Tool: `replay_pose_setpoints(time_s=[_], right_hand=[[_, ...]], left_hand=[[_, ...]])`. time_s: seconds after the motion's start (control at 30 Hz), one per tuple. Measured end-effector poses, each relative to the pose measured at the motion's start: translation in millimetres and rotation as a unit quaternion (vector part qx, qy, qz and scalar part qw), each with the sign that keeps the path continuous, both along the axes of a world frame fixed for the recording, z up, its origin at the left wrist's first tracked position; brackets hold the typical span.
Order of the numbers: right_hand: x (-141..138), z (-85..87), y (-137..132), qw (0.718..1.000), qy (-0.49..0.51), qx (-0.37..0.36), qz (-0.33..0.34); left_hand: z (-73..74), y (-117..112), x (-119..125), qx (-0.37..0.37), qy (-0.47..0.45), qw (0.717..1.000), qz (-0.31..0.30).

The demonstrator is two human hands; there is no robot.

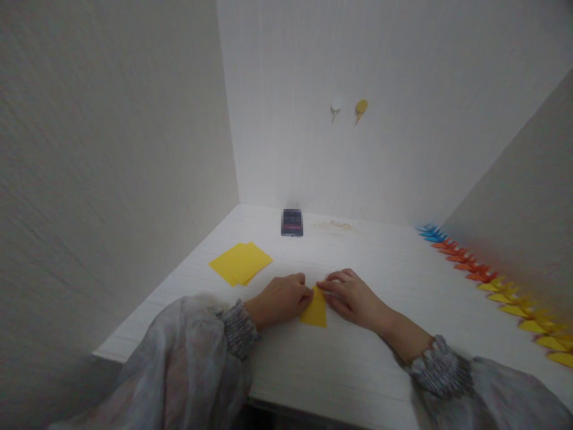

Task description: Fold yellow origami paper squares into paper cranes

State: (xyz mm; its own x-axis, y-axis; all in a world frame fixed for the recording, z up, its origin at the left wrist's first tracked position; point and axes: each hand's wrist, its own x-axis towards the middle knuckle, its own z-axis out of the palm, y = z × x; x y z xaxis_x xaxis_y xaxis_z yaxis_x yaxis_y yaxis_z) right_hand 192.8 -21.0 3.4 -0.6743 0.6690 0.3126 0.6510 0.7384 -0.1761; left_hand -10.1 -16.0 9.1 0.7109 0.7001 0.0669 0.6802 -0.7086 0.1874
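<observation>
A small piece of folded yellow origami paper (pixel 316 312) lies on the white table in front of me, wider at its near edge than at its far end. My left hand (pixel 283 300) has curled fingers gripping the paper's left side near the top. From the right, my right hand (pixel 351 298) holds the upper right edge with thumb and fingertips. The fingers of both hands hide part of the paper's far end. Beyond my left hand lie loose square sheets of yellow paper (pixel 240 263), overlapping one another.
Along the right side runs a row of folded paper figures: blue ones (pixel 432 233), red-orange ones (pixel 465 260) and yellow ones (pixel 521 307). A dark blurred device (pixel 292 223) rests near the back wall. Two hooks, one white (pixel 335 108) and one yellow (pixel 361 107), are on that wall.
</observation>
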Motion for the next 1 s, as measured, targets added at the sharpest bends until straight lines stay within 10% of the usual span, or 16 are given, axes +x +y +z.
replay_pose_setpoints(time_s=[0.63, 1.0], right_hand=[[-5.7, -4.7, 4.0, 0.998, -0.032, 0.001, -0.048], [-4.6, -11.6, 8.5, 0.998, -0.007, 0.001, -0.055]], left_hand=[[3.8, -2.4, -9.1, 0.102, 0.068, 0.991, -0.057], [-9.0, 9.9, -13.0, 0.043, -0.027, 0.998, -0.03]])
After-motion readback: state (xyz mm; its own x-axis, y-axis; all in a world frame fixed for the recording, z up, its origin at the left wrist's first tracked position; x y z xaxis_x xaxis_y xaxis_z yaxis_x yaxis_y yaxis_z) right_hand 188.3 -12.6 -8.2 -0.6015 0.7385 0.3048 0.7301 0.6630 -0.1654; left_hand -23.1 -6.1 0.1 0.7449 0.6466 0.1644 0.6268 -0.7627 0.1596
